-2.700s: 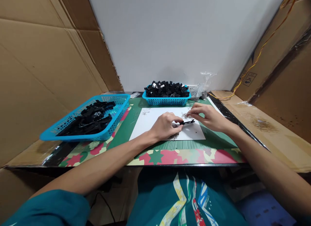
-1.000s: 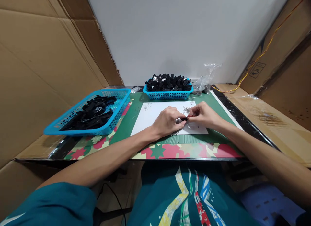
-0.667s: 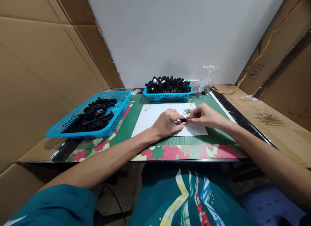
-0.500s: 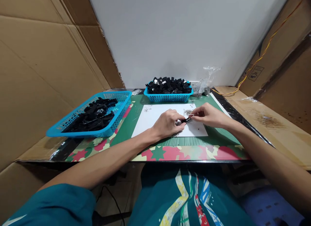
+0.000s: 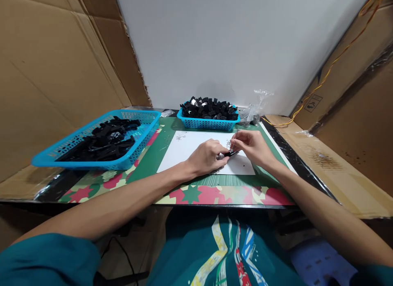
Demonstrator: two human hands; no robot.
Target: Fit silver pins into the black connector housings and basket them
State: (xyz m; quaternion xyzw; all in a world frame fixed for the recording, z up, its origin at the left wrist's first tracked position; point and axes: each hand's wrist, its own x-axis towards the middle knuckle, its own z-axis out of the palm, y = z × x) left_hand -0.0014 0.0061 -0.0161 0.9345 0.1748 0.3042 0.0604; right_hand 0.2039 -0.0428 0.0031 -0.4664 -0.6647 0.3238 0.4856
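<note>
Between the thumb and fingers of my left hand (image 5: 207, 157) is a small black plastic part (image 5: 232, 153), held low over the white sheet (image 5: 181, 155). My right hand (image 5: 251, 146) is closed in a pinch just above the part's right end. A thin metal tool (image 5: 237, 132) stands nearly upright from its fingertips; its lower tip is hidden, so I cannot tell whether it touches the part. Tiny metal pieces (image 5: 181, 136) lie scattered on the sheet's far left corner. More of them are partly hidden near my fingers and below my left hand.
A large blue basket (image 5: 135, 157) of black parts stands on the left. Behind the sheet is a smaller blue basket (image 5: 208, 124), heaped with black pieces. Clear plastic bags (image 5: 253, 112) sit beside it. Cardboard walls (image 5: 61, 52) flank the green mat (image 5: 147, 155).
My right hand has moved closer over the black part, and the thin tool has swung from lying sideways to nearly upright. The whole view has shifted slightly.
</note>
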